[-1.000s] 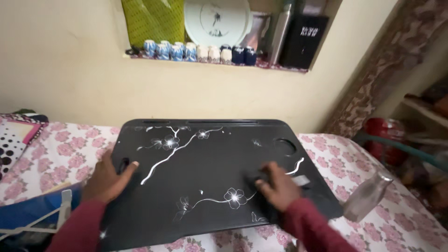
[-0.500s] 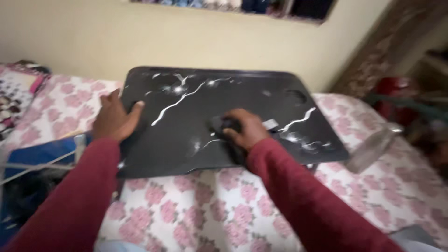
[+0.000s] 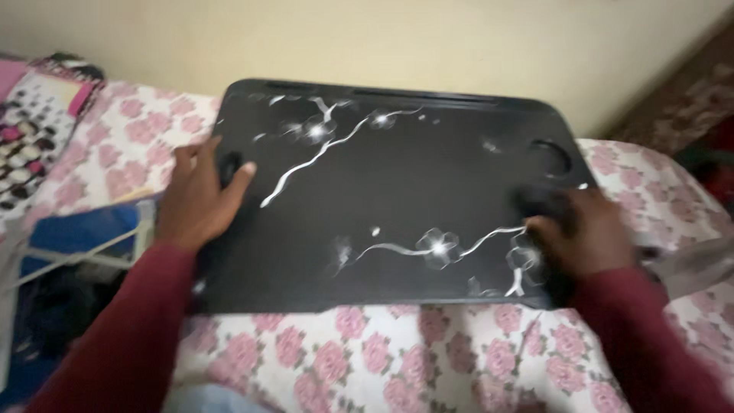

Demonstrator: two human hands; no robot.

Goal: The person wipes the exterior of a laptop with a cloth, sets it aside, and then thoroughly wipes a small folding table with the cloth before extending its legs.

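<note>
Both arms wear long sleeves of a dark red, maroon knit cloth. The left sleeve (image 3: 122,336) runs from the lower left corner up to the wrist, where it ends in a plain, close cuff just below the left hand (image 3: 200,200). The right sleeve (image 3: 650,336) comes in from the lower right corner and ends the same way at the wrist of the right hand (image 3: 585,233). The cloth looks soft and matte, with no print, stripe, button or marking to be seen. Both hands are bare: no gloves, rings, watch or bands show. The right hand and its cuff are blurred, so finer detail cannot be told.
</note>
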